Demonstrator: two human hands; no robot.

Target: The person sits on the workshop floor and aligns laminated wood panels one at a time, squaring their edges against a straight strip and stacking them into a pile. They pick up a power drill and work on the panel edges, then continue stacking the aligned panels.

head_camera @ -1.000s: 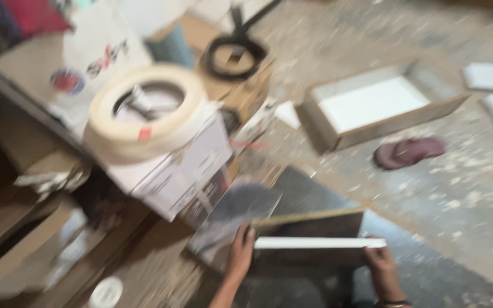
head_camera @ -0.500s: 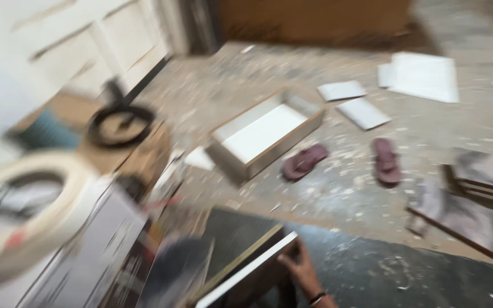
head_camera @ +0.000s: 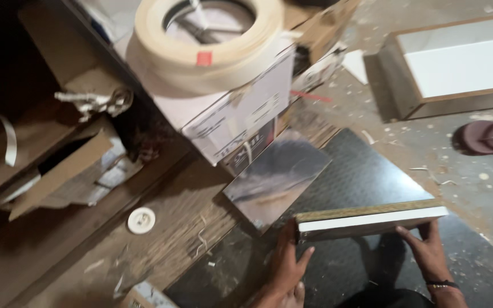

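I hold a flat board (head_camera: 372,218) with a white edge and a raw chipboard face, edge-on, over a dark textured mat (head_camera: 366,171). My left hand (head_camera: 285,262) grips its left end. At the board's right end my right hand (head_camera: 429,254), with a bracelet at the wrist, holds it from below. A glossy grey panel (head_camera: 275,177) lies just behind the board's left end.
A large roll of cream edge tape (head_camera: 206,45) sits on a white carton (head_camera: 241,114). Cardboard boxes (head_camera: 64,171) fill the dark shelf at left, with a small white disc (head_camera: 141,220) nearby. A white-lined wooden drawer box (head_camera: 457,63) and a maroon slipper (head_camera: 486,137) lie on the dusty floor.
The view swung up toward the far floor, then back down and left to the boxes. Both hands kept hold of the board throughout.
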